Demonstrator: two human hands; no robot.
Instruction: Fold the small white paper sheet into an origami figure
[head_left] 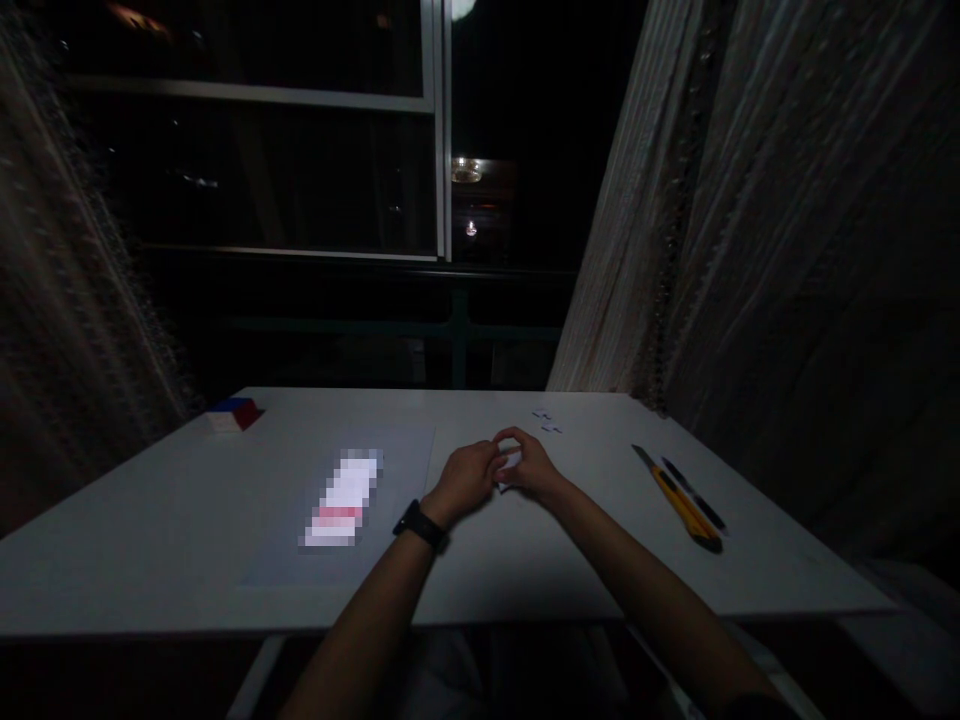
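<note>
Near the middle of the white table (555, 560), my left hand (471, 475) and my right hand (534, 467) meet at the fingertips. Between them is a small white piece of paper (511, 460), partly covered by the fingers. My right thumb and fingers curve round the paper in a loose ring, closed on it. My left fingers are curled and pressed against the same piece; their tips are mostly hidden. A black watch (421, 524) sits on my left wrist. Just beyond my hands lie several small paper pieces (547, 421) with dark marks.
At left, a bright, pixelated phone-like screen (345, 498) lies on a pale sheet (270, 560). A blue, white and red block (233, 414) stands at the back left. To the right lie a yellow utility knife (679, 502) and a dark pen (694, 495). Curtains (607, 250) flank the window.
</note>
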